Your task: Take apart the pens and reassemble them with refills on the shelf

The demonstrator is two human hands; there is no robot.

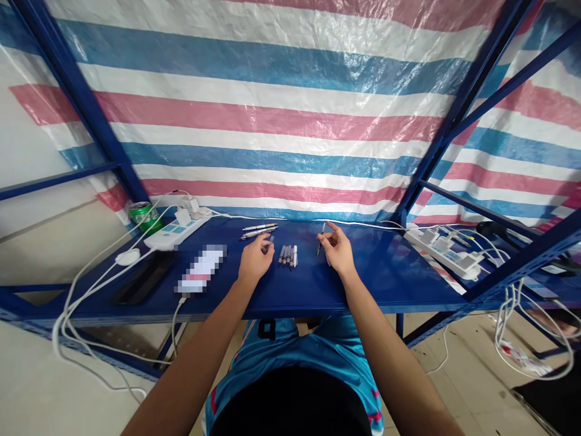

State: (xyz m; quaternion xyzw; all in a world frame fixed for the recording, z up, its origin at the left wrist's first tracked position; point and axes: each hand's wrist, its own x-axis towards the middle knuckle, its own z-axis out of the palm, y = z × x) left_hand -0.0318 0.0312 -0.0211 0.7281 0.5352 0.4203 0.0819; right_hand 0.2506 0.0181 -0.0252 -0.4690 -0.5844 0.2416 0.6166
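My left hand (255, 259) is closed in a pinch above the blue tabletop (363, 281). A small translucent piece (271, 240) shows at its fingertips; I cannot make out its kind. My right hand (338, 249) pinches a slim pen (319, 244), its tip pointing down toward the table. Between the hands lies a row of several short, dark-and-clear pen parts (285, 255), with a whiter one (295, 255) at its right end. Just beyond my left hand rest several whole pens (258, 231), side by side.
A phone (202, 269) on a charging cable and a dark flat object (144, 277) lie at left. Behind them stand a white power strip (175, 231) and a green can (145, 217). Another power strip (447, 251) with cables is at right. Blue metal posts (447, 130) frame the striped sheet.
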